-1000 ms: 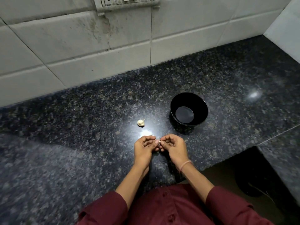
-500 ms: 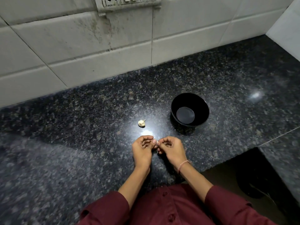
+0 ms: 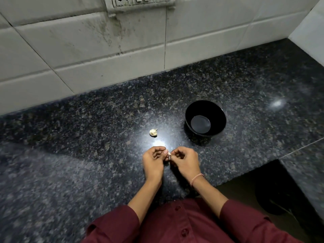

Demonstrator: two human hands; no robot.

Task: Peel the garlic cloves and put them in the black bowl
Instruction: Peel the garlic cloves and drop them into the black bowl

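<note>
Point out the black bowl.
In the head view, the black bowl stands on the granite counter, right of the loose garlic clove, beyond the right hand.

No readable text for you anywhere, no label, brand or number on the black bowl (image 3: 205,118), the switch plate (image 3: 138,0) at 12 o'clock, or the surface (image 3: 87,137)
</note>
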